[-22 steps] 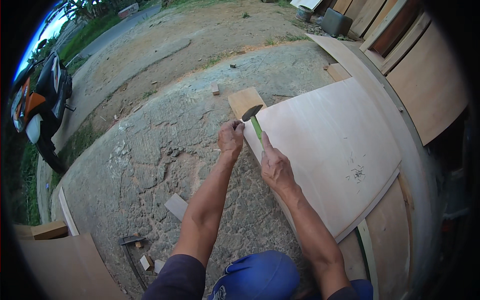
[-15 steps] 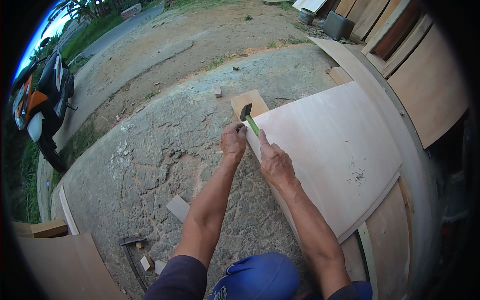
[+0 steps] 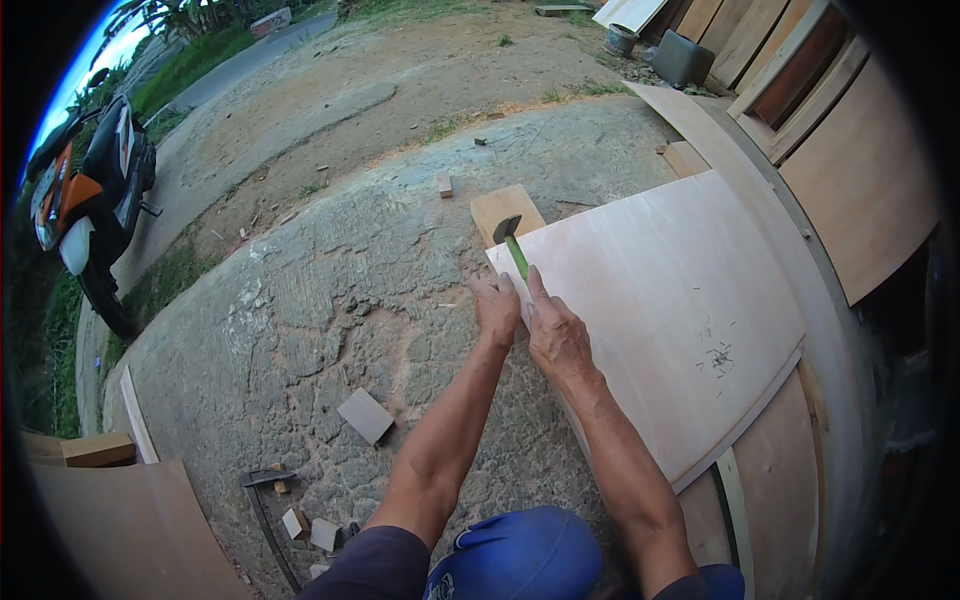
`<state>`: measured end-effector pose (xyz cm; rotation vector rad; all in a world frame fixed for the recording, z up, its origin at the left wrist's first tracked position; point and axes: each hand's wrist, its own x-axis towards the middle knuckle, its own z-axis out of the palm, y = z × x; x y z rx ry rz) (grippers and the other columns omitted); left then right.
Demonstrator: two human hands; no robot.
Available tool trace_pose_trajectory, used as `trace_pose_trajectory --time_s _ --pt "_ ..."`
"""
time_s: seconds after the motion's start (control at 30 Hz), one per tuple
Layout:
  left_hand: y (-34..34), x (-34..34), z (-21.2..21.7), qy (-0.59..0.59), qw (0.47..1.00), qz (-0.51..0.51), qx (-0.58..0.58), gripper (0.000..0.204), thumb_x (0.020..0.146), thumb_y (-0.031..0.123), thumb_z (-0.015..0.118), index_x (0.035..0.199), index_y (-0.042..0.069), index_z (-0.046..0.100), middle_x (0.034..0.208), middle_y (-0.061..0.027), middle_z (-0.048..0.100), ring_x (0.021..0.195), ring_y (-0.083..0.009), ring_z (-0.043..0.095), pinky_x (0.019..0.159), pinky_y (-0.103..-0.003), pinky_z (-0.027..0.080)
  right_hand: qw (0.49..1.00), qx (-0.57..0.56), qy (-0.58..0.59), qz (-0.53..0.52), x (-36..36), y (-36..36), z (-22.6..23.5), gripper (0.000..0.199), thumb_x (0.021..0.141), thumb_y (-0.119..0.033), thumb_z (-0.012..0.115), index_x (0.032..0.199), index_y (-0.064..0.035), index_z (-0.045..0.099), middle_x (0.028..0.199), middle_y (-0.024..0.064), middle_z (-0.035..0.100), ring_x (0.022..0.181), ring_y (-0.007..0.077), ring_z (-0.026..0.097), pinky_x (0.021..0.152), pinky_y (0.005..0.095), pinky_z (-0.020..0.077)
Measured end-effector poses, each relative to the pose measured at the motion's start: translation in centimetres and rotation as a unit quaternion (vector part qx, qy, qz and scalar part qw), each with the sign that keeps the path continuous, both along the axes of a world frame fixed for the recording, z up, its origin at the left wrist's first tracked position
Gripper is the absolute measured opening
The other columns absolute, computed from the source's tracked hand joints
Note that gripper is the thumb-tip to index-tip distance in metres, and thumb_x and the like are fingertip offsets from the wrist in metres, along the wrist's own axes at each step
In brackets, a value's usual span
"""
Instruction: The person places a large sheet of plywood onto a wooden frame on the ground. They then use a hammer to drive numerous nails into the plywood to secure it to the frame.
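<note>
Right hand (image 3: 558,340) grips a green-handled hammer (image 3: 512,245) over the plywood sheet's (image 3: 660,300) left edge | left hand (image 3: 497,310), fingers curled narrow, pinches at that edge | concrete ground (image 3: 330,280) beneath.

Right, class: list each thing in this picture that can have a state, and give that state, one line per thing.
hammer: held in the right hand, head raised over the sheet's corner
right hand: closed on the green handle
left hand: resting at the plywood sheet's edge
plywood sheet: lying flat on the ground
motor scooter: parked upright
small wood block: lying loose on the concrete
</note>
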<state>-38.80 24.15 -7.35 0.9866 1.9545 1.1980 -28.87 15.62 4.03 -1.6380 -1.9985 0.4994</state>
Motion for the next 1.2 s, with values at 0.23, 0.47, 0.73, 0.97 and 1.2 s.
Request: trace_pose_trajectory --time_s 0.23,0.47,0.73,0.97,1.2 --pt "-3.1 3.4 0.4 -0.004 0.993 -0.103 -0.052 0.064 0.106 0.047 0.029 0.096 -0.001 0.069 0.091 -0.0271 0.071 0.089 -0.0476 0.068 0.079 -0.055 0.051 0.992 0.102 0.072 -0.029 1.2 -0.5 1.0 0.06 0.098 -0.011 0.052 0.155 -0.0079 0.034 0.087 0.0264 0.064 0.081 0.0453 0.065 0.074 0.0529 0.0516" --pt "-2.0 3.1 0.7 0.082 0.989 -0.124 -0.023 0.06 0.106 0.044 0.031 0.089 0.001 0.069 0.088 -0.0255 0.071 0.087 -0.0461 0.068 0.075 -0.054 0.052 0.998 -0.003 -0.063 0.014 1.7 1.4 -1.5 0.066 0.094 -0.01 0.055 0.157 -0.0094 0.033 0.078 0.0231 0.064 0.072 0.042 0.065 0.068 0.0487 0.0535" --pt "-2.3 3.1 0.1 0.025 0.992 -0.106 -0.066 0.057 0.107 0.041 0.031 0.091 -0.001 0.068 0.093 -0.0267 0.07 0.091 -0.046 0.067 0.076 -0.053 0.052 0.998 -0.03 -0.044 -0.014 2.2 1.4 -2.2 0.061 0.097 -0.013 0.053 0.155 -0.0087 0.036 0.083 0.0247 0.067 0.075 0.0416 0.067 0.069 0.0504 0.0534" --pt "-2.7 3.4 0.3 0.015 0.995 -0.092 -0.042 0.06 0.107 0.042 0.029 0.093 -0.001 0.068 0.095 -0.0276 0.07 0.093 -0.0472 0.066 0.081 -0.055 0.05 0.998 -0.036 -0.055 -0.02 1.8 1.1 0.5 0.06 0.097 -0.016 0.053 0.155 -0.0111 0.037 0.092 0.0274 0.07 0.087 0.0447 0.069 0.076 0.0525 0.0538" --pt "-2.7 3.2 0.0 0.049 0.994 -0.087 -0.051 0.061 0.107 0.042 0.028 0.093 -0.002 0.069 0.095 -0.0281 0.07 0.092 -0.048 0.066 0.08 -0.055 0.05 0.987 -0.1 -0.123 0.009 1.8 1.3 1.6 0.065 0.093 -0.013 0.05 0.156 -0.0148 0.035 0.091 0.0275 0.07 0.088 0.0433 0.07 0.08 0.0518 0.055"
